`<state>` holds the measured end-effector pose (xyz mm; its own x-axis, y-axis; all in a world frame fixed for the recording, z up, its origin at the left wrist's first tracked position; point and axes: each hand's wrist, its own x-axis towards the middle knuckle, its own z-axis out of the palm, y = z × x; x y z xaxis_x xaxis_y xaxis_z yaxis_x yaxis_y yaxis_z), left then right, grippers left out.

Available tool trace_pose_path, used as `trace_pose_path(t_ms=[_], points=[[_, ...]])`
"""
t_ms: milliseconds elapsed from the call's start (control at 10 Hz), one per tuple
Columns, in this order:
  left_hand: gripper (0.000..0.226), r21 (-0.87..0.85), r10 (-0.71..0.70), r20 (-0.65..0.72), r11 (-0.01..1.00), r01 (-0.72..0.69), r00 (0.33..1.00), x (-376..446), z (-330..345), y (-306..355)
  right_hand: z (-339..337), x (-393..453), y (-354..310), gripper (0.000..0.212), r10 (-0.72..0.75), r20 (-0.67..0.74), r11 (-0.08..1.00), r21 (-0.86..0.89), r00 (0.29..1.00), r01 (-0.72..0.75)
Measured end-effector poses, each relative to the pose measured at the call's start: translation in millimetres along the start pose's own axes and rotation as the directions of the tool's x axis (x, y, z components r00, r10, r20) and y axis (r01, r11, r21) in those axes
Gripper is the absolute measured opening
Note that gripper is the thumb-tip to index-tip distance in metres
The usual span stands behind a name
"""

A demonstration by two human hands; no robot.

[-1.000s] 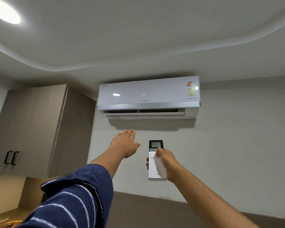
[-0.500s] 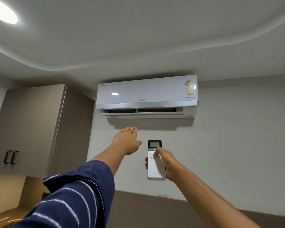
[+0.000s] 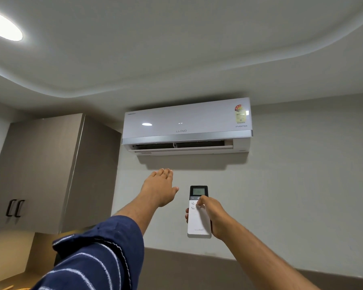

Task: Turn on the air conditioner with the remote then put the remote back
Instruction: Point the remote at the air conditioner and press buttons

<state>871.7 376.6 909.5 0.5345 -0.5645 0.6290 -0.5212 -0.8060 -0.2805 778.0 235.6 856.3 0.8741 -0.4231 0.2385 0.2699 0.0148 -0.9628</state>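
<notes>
Head view, read from left to right with the air conditioner [image 3: 187, 124] as the landmark. Far up and left of it a round ceiling light [image 3: 3, 26] glows. Directly left of it, and hanging a little lower, stands a grey wall cabinet [image 3: 42, 170] with two dark handles [image 3: 15, 208]. The unit itself is mounted high on the wall; its lower flap looks partly open and two small marks show faintly on its front panel, though whether it is running cannot be told from here.

Below its left half, the left hand [image 3: 159, 187] reaches up toward the outlet, spread flat and holding nothing, its arm coming out of a striped blue sleeve [image 3: 96, 258]. It does not touch the unit.

Below the middle of the unit, the right hand [image 3: 214, 216] grips the white remote [image 3: 198, 221] upright, fingers wrapped behind its body and the thumb resting on the buttons just under the dark screen, which is pointed up at the unit.

The remote looks like light, rigid plastic with a smooth and possibly slippery shell. A hold around the lower body, as here, seems best, since it leaves the thumb free for the keys. Its screen is the fragile part, so it should be set back gently, not dropped.
</notes>
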Motion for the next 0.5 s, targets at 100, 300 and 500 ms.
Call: trace_pose_path(t_ms=[100,300,500], points=[[0.068,-0.010,-0.013,-0.018,1.000,0.013,1.000,1.0,-0.7,1.3,-0.6,2.0,0.5,0.022,0.001,-0.002,1.000,0.004,1.000,-0.001],[0.068,-0.022,-0.011,-0.043,1.000,0.010,0.999,3.0,-0.6,2.1,1.2,5.2,3.4,0.020,-0.016,0.001,1.000,-0.011,1.000,0.016],[0.068,-0.032,-0.014,-0.043,0.999,0.013,0.999,1.8,1.1,-0.3,7.4,7.1,2.5,0.018,-0.056,-0.046,0.996,-0.079,0.997,0.052]])
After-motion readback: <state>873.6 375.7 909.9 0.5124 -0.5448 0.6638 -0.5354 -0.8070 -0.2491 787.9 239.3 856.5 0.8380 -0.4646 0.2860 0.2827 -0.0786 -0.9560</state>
